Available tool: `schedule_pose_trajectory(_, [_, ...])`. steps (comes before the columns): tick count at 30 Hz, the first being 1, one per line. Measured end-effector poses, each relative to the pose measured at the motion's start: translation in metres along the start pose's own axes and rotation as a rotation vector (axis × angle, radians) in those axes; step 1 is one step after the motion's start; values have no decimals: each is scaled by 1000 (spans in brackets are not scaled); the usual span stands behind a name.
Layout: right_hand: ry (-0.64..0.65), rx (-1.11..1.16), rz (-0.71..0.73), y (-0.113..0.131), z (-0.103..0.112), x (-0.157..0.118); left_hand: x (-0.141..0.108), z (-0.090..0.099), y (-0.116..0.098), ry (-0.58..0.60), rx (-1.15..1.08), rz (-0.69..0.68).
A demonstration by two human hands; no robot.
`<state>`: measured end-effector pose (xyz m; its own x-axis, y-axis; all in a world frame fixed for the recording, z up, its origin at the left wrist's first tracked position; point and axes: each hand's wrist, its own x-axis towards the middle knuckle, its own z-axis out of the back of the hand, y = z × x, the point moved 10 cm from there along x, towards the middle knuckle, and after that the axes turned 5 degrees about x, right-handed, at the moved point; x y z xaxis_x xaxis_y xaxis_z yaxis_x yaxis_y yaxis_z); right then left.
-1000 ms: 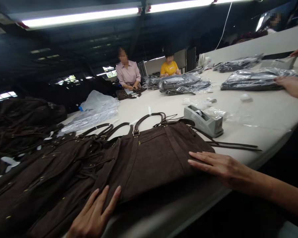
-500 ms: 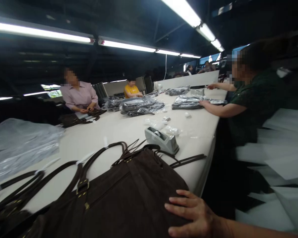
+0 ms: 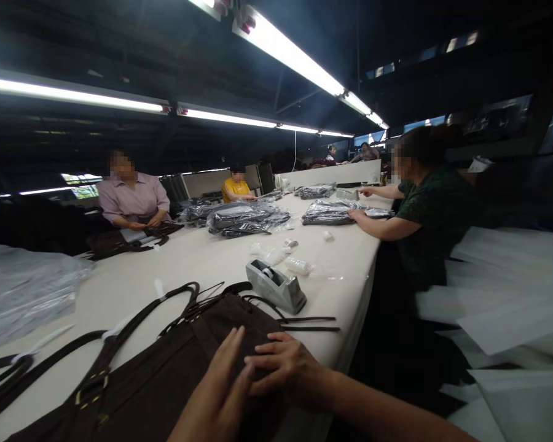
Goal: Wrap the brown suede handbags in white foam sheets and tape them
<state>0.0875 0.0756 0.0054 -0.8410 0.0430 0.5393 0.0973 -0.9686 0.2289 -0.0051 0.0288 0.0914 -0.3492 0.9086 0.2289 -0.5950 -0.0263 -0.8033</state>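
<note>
A dark brown bag (image 3: 166,362) with looped handles and brass-coloured rings lies across the near side of the white table (image 3: 341,264). Over the right part of the bag is my left hand (image 3: 221,383), its fingers stretched out and nothing held. Close beside it, my right hand (image 3: 283,365) rests on the bag's right end with its fingers spread. Just past the bag's top edge stands a grey tape dispenser (image 3: 276,287). White ties are wrapped round the handles.
Clear plastic (image 3: 27,288) covers the table's left side. Bagged items (image 3: 246,218) lie farther back. One person (image 3: 133,196) stands at the left; another (image 3: 424,215) at the right handles a plastic-wrapped bundle (image 3: 325,210). White sheets (image 3: 498,313) are stacked at the right.
My left hand has come into view over the bag. My right hand has moved left and up in the picture. The view has turned somewhat to the right.
</note>
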Motion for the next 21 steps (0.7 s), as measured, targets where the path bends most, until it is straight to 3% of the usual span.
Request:
schedule_pose_trajectory(2, [18,41,-57,-15,-13,12,22,8,14,-136,-414,300])
schedule_pose_trajectory(4, [9,85,-101,-20,-20,18,35,24,30,-423,-643,484])
schedule_pose_trajectory(6, [-16,121,-126,-16,-20,17,48,37,45,-631,-595,537])
schedule_pose_trajectory(8, [-55,137,-127,-9,-14,10,64,44,61,-711,-442,546])
schedule_pose_trajectory(10, [-88,122,-79,1,-8,1,78,49,77,-678,-270,528])
schedule_pose_trajectory(14, [-219,22,114,23,11,-16,87,54,91,-395,115,349])
schedule_pose_trajectory(18, [-391,-71,167,33,25,-24,46,45,108,-180,372,116])
schedule_pose_trajectory(21, [-492,-110,131,36,22,-27,7,7,114,-7,689,-132])
